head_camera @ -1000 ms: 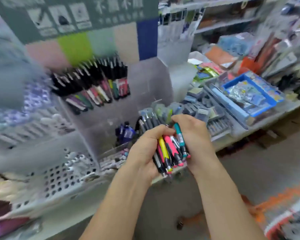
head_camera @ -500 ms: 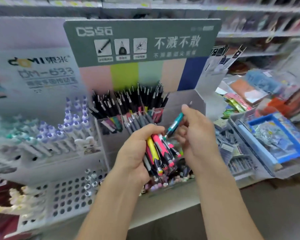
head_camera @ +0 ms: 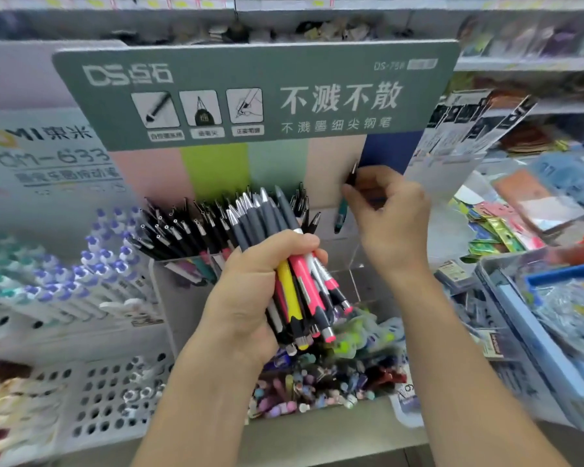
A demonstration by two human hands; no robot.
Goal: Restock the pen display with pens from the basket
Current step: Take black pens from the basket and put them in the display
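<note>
Readable print on two display header boards

The grey-green cardboard header board (head_camera: 257,96) reads "DS点石", "不溅不散", "不溅墨细尖钢笔" and "DS-75#"; the pale blue-grey card sign (head_camera: 48,153) left of it shows "DM-633".

The header card (head_camera: 253,96) across the top of the frame is grey-green with white lettering and three pale icon squares. Below it, the backing panel (head_camera: 216,170) runs in vertical stripes: pink, lime green, pale green, beige, then dark blue. The bundle of pens (head_camera: 294,281) at centre shows grey upper barrels and yellow, hot pink and white lower ones with black tips. The single pen (head_camera: 340,215) at centre right is teal. The tray (head_camera: 550,281) at right is blue.
</note>
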